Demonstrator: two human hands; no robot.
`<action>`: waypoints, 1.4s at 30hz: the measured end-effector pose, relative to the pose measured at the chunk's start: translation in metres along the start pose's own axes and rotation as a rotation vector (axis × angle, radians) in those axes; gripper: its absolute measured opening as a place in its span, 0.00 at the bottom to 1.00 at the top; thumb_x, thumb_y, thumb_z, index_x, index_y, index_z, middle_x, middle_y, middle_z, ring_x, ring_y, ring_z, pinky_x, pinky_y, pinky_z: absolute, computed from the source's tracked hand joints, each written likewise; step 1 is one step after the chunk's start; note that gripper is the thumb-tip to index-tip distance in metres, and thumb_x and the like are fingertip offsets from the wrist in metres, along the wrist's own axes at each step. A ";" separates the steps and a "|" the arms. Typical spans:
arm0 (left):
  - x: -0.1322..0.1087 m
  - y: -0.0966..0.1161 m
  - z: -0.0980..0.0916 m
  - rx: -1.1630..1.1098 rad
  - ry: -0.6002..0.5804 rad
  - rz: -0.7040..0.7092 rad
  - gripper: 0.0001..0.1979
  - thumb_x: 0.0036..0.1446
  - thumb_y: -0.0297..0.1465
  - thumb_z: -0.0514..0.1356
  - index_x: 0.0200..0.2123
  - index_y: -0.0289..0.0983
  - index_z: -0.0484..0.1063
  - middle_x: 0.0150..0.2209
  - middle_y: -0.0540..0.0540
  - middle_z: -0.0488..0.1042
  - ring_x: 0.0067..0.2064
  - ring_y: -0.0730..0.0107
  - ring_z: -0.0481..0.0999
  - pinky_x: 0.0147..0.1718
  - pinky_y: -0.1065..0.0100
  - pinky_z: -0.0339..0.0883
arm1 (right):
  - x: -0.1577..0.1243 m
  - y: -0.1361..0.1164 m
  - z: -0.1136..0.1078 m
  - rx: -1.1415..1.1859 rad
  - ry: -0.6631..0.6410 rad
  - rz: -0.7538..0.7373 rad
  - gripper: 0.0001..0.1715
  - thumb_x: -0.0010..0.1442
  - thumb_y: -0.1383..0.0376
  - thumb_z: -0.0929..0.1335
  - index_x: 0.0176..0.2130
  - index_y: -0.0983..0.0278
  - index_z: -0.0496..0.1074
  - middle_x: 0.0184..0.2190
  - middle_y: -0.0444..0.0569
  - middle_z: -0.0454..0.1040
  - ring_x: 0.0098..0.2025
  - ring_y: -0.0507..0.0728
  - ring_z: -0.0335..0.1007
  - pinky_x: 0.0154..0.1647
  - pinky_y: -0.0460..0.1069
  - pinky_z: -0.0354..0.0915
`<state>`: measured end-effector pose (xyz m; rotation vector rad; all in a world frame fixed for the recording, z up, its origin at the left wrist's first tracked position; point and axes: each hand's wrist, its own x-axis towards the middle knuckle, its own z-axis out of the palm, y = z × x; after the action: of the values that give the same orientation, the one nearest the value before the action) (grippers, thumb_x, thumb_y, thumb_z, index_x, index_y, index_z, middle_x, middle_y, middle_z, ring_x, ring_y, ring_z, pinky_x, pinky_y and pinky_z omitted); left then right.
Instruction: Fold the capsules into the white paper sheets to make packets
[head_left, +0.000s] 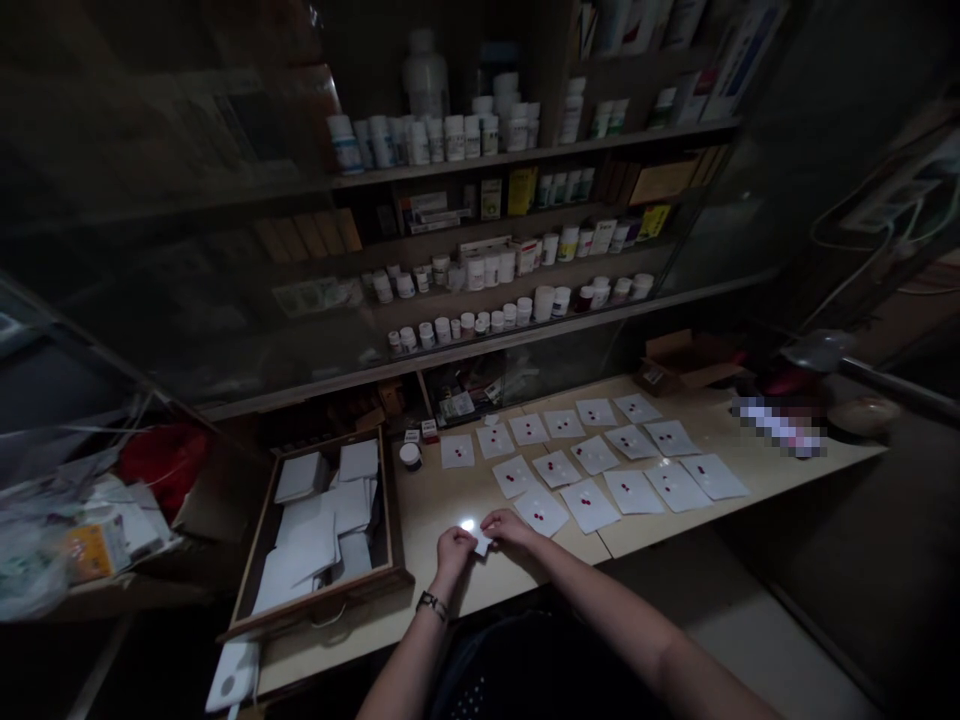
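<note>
**Both hands pinch a small paper slip at the near bench edge**

Left hand (454, 548) and right hand (508, 525) meet at the near middle of the bench (431, 495). The fingers of both are closed on one small white paper slip (481, 541), held just above or on the bench top; which one is too small to tell. There is a watch (433, 604) on the left wrist.

Step in hand, as a judgement: folding or creasing the slip. Whether anything lies inside it cannot be seen. Any further fold calls for a firm two-handed pinch and a flat press on the bench, with the slip kept level.

Just right of the hands and running to the far right, rows of paper squares (589, 503) lie flat and unfolded. Most carry two small red pills (586, 498).

Containers:
- An open wooden drawer (393, 520) at near left holds loose stacks of blank white sheets (322, 530).
- A small white-lidded jar (409, 455) stands beside its far right corner; contents unseen.
- An open cardboard box (682, 365) sits at far right; its inside is dark.
- Shelves (525, 155) behind hold many white bottles (450, 135) and boxes.
</note>
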<state>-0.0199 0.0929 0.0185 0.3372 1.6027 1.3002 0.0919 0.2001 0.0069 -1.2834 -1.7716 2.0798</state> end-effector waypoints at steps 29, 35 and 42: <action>-0.037 0.000 0.005 1.495 -0.458 0.630 0.27 0.63 0.36 0.50 0.64 0.33 0.57 0.61 0.34 0.62 0.64 0.51 0.56 0.63 0.47 0.44 | -0.003 0.006 -0.016 -0.608 0.153 -0.290 0.09 0.48 0.73 0.65 0.27 0.66 0.77 0.26 0.48 0.78 0.30 0.54 0.70 0.32 0.45 0.60; -0.039 -0.007 0.013 1.531 -0.392 0.598 0.27 0.63 0.37 0.48 0.63 0.34 0.60 0.62 0.34 0.62 0.64 0.46 0.55 0.61 0.41 0.44 | -0.014 0.003 -0.010 -0.694 0.185 -0.328 0.10 0.50 0.71 0.66 0.30 0.65 0.77 0.29 0.49 0.78 0.32 0.55 0.71 0.33 0.45 0.59; -0.043 -0.013 0.010 1.476 -0.386 0.564 0.31 0.63 0.41 0.47 0.65 0.32 0.54 0.66 0.33 0.54 0.67 0.46 0.49 0.63 0.41 0.40 | -0.019 0.006 -0.007 -0.769 0.246 -0.272 0.09 0.51 0.72 0.66 0.28 0.65 0.77 0.30 0.51 0.78 0.33 0.56 0.71 0.35 0.46 0.59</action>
<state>0.0125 0.0622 0.0302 1.8870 1.8932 0.0956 0.1109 0.1924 0.0123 -1.2547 -2.5409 1.0573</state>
